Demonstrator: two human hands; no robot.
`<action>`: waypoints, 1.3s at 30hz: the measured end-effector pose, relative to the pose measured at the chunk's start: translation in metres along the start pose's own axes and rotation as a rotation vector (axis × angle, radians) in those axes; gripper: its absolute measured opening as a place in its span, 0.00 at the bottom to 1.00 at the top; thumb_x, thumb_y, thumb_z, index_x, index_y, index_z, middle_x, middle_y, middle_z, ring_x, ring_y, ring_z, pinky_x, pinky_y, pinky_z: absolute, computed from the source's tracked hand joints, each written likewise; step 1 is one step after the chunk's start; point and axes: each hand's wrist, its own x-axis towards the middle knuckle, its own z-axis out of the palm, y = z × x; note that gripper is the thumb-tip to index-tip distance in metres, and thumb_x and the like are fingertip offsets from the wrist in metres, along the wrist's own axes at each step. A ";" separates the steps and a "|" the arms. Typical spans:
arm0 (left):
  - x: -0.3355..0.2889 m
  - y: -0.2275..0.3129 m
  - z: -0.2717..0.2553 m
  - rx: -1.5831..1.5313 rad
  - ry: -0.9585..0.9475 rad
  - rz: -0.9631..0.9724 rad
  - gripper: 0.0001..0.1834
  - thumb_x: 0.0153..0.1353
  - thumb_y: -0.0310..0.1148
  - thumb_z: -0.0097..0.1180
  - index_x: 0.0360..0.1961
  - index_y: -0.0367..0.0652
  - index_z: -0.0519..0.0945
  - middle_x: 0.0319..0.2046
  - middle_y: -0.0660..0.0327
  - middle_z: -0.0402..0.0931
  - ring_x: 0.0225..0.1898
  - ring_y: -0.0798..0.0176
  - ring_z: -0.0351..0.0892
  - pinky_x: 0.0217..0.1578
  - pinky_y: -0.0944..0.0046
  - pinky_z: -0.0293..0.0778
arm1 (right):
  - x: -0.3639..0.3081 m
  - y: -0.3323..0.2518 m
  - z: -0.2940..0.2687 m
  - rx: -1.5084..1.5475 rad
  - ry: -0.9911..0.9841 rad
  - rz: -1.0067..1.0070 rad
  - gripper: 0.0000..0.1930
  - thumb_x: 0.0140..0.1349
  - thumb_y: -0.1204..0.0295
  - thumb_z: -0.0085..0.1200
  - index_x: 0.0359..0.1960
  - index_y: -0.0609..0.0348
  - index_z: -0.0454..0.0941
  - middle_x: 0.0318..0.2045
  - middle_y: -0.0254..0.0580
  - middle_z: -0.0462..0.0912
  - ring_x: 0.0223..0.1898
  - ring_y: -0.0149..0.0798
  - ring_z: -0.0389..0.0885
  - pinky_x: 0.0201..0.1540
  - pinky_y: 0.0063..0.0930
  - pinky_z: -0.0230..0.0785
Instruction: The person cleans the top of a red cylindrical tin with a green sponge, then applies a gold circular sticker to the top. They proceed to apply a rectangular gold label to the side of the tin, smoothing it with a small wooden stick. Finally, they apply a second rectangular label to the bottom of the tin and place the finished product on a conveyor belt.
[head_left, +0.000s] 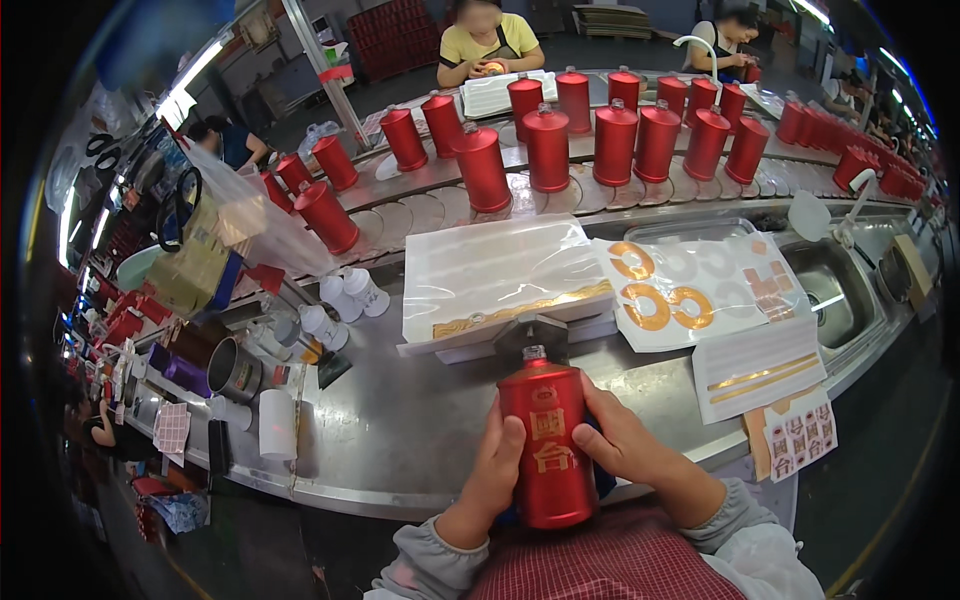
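A red bottle [545, 480] with gold lettering and a clear threaded neck stands nearly upright close to my body, over the table's front edge. My left hand [492, 462] is closed round its left side, the thumb lying on the front. Against the right side presses my right hand [620, 432], its thumb also on the front; the fingers behind are partly hidden. Just beyond the bottle is a dark angular stand [530, 338]. Behind that lies a stack of white backing sheets [500, 270] with a gold patterned strip along its near edge.
Sheets of gold ring-shaped decals [652, 300] and gold strips [760, 385] lie to the right, near a metal sink [835, 300]. Several red bottles [548, 150] line the conveyor [400, 205] at the back. White squeeze bottles [345, 295] and a metal pot [235, 368] stand left. Co-workers sit beyond.
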 end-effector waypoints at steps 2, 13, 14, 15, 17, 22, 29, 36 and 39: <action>0.003 -0.003 0.000 -0.076 0.020 -0.074 0.35 0.71 0.59 0.34 0.61 0.38 0.63 0.54 0.54 0.72 0.53 0.63 0.75 0.54 0.61 0.72 | 0.008 0.006 0.001 0.063 -0.011 0.038 0.39 0.68 0.46 0.43 0.68 0.69 0.51 0.53 0.65 0.73 0.55 0.61 0.71 0.59 0.46 0.61; 0.026 -0.021 -0.011 -0.235 0.023 0.027 0.40 0.68 0.57 0.45 0.69 0.39 0.53 0.59 0.52 0.67 0.57 0.60 0.73 0.56 0.59 0.72 | 0.023 0.033 0.001 0.005 0.089 0.110 0.42 0.68 0.48 0.45 0.68 0.74 0.50 0.55 0.66 0.71 0.58 0.59 0.69 0.61 0.44 0.61; 0.025 -0.021 -0.011 -0.218 0.003 0.023 0.43 0.67 0.54 0.49 0.70 0.37 0.47 0.61 0.52 0.64 0.59 0.60 0.70 0.58 0.60 0.69 | 0.022 0.035 0.002 -0.032 0.127 0.111 0.43 0.67 0.48 0.46 0.68 0.75 0.49 0.56 0.66 0.70 0.59 0.59 0.69 0.62 0.43 0.60; 0.025 -0.019 -0.012 -0.202 -0.017 0.019 0.48 0.65 0.52 0.53 0.71 0.36 0.40 0.63 0.51 0.61 0.61 0.60 0.67 0.60 0.60 0.67 | 0.024 0.035 0.002 -0.050 0.130 0.105 0.44 0.66 0.48 0.48 0.68 0.76 0.49 0.56 0.66 0.70 0.59 0.59 0.69 0.62 0.43 0.60; 0.024 -0.018 -0.013 -0.175 -0.036 0.014 0.53 0.64 0.47 0.58 0.72 0.35 0.34 0.65 0.51 0.57 0.64 0.60 0.63 0.62 0.60 0.64 | 0.035 0.031 0.000 -0.086 0.137 0.091 0.45 0.65 0.47 0.50 0.67 0.78 0.49 0.57 0.67 0.70 0.60 0.59 0.68 0.63 0.43 0.59; 0.024 -0.019 -0.015 -0.114 -0.021 0.011 0.53 0.63 0.42 0.60 0.72 0.35 0.35 0.64 0.51 0.58 0.64 0.60 0.63 0.62 0.60 0.63 | 0.043 0.018 -0.003 -0.107 0.078 0.191 0.42 0.64 0.50 0.54 0.68 0.71 0.54 0.60 0.66 0.67 0.63 0.56 0.66 0.65 0.40 0.58; 0.025 -0.017 -0.014 -0.108 -0.023 0.029 0.53 0.62 0.43 0.61 0.72 0.34 0.36 0.63 0.52 0.59 0.63 0.60 0.63 0.62 0.60 0.63 | 0.046 0.015 -0.002 -0.107 0.097 0.218 0.39 0.62 0.50 0.56 0.66 0.67 0.60 0.59 0.64 0.69 0.62 0.56 0.68 0.64 0.41 0.59; 0.024 -0.021 -0.015 -0.080 -0.006 0.045 0.54 0.62 0.44 0.61 0.72 0.33 0.34 0.64 0.51 0.58 0.63 0.60 0.63 0.62 0.61 0.63 | 0.048 0.015 -0.004 -0.091 0.111 0.215 0.36 0.62 0.52 0.56 0.63 0.67 0.64 0.56 0.62 0.72 0.59 0.54 0.71 0.61 0.40 0.62; 0.024 -0.019 -0.014 -0.087 -0.013 0.038 0.54 0.63 0.44 0.60 0.72 0.33 0.34 0.64 0.51 0.58 0.63 0.60 0.63 0.62 0.61 0.62 | 0.050 0.017 -0.003 -0.122 0.118 0.219 0.33 0.62 0.53 0.56 0.61 0.66 0.66 0.53 0.60 0.74 0.56 0.52 0.73 0.58 0.38 0.65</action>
